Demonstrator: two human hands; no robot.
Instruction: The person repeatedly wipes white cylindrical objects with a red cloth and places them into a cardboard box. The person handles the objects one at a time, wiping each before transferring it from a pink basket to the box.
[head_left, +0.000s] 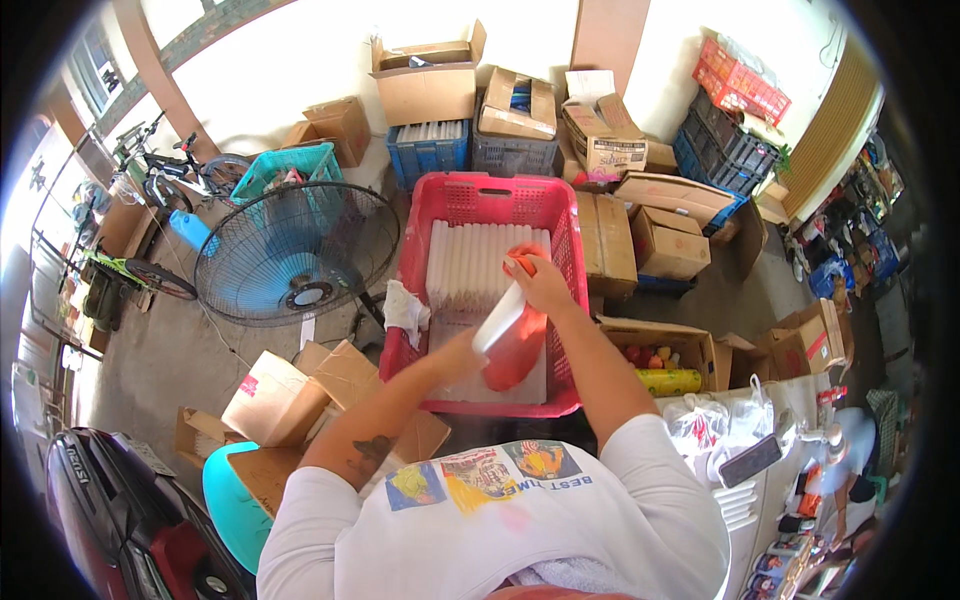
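A red plastic crate [494,408] stands in front of me, with a row of white candle-like sticks [485,262] lying side by side in its far part. Over the crate, my right hand [542,284] is closed on the top of a thin red plastic bag [514,358], which hangs down toward the crate's bottom. A white stick [501,318] slants across the front of the bag. My left hand [456,360] is at the stick's lower end, smeared by motion, so its fingers cannot be made out. A white cloth [405,312] drapes over the crate's left rim.
Left of the crate stands a large black fan [300,255]. Cardboard boxes [605,240] and stacked crates [725,140] line the back and right. A table with a phone [750,461] and plastic bags is at my right. A dark motorbike [130,520] is at lower left.
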